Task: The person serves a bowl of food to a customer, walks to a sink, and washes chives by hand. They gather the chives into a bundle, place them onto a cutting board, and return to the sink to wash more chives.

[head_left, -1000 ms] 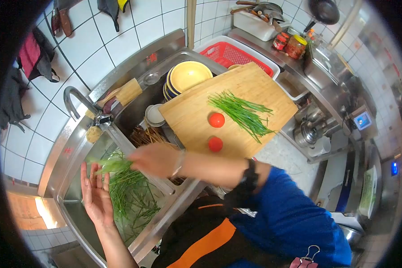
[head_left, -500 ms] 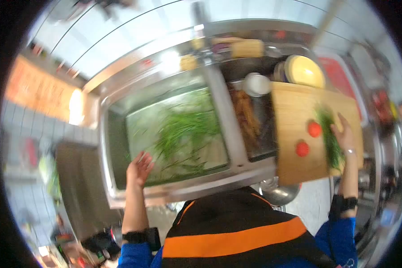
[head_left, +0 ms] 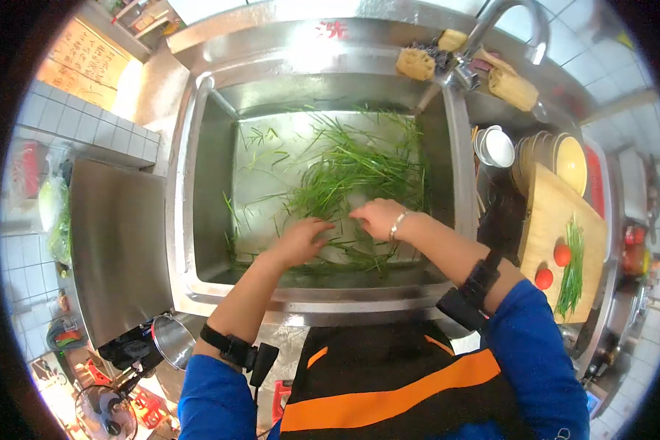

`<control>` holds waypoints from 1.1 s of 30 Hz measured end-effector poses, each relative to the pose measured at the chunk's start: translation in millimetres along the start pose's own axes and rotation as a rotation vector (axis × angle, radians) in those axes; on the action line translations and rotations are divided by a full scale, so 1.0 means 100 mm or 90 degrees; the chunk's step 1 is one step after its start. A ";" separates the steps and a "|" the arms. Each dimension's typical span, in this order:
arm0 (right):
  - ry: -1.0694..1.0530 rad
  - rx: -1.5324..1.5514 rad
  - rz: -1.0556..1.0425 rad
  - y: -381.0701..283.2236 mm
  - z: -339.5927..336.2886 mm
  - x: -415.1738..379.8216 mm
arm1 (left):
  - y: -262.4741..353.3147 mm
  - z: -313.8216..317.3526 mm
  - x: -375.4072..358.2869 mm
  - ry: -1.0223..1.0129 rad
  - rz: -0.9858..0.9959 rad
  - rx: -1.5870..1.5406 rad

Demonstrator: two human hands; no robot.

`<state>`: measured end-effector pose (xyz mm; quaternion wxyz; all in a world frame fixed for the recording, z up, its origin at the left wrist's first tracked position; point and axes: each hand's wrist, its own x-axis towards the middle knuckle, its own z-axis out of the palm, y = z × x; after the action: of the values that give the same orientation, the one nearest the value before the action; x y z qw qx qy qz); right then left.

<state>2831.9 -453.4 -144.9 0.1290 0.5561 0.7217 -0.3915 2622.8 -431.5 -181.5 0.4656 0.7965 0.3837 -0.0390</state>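
Note:
Long thin green chives (head_left: 359,170) lie loosely in the water of a steel sink (head_left: 183,213), thickest toward its right half. Over the near side of this pile is my left hand (head_left: 302,242), its thumb and fingers apart, with no stalk visible in them. My right hand (head_left: 381,218), a bracelet at its wrist, reaches to the near edge of the same pile. Its fingers are bent but apart, and I see nothing held. A neat bundle of chives (head_left: 573,268) rests on the wooden cutting board (head_left: 546,213), beside two tomatoes (head_left: 562,255).
A faucet (head_left: 463,73) rises at the sink's back right corner, near sponges (head_left: 416,64). White bowls (head_left: 499,149) and yellow bowls (head_left: 570,163) stand right of the sink. A steel counter (head_left: 117,249) is at left, with a metal pot (head_left: 173,341) below.
My right hand has left the chive bundle on the cutting board and come over the sink. My left hand has moved inward from the sink's left edge. The view has turned left.

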 end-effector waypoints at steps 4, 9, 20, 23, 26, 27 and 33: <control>-0.105 0.064 -0.030 0.15 0.15 0.41 | -0.06 -0.01 0.26 -0.075 0.203 0.278; -0.024 0.044 -0.046 0.56 0.02 0.73 | -0.35 -0.42 0.50 -0.123 0.167 0.506; 0.144 -0.016 0.083 0.68 -0.74 1.17 | -0.87 -1.11 0.44 0.031 -0.069 0.540; 0.223 -0.232 0.054 0.18 -0.64 0.94 | -0.65 -1.05 0.28 0.038 -0.070 0.431; 0.228 -0.186 -0.250 -0.10 -0.10 0.74 | -0.47 -0.68 0.10 -0.006 0.127 0.178; 0.178 -0.219 -0.283 -0.12 0.15 0.67 | -0.46 -0.51 0.02 -0.027 0.204 0.215; -0.136 -0.367 -0.211 0.13 0.53 0.56 | -0.56 -0.27 -0.21 -0.440 0.031 0.324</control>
<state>2811.0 -450.2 -220.5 0.2904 0.3282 0.8653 -0.2434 2563.6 -407.5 -197.6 0.3561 0.8349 0.1642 -0.3862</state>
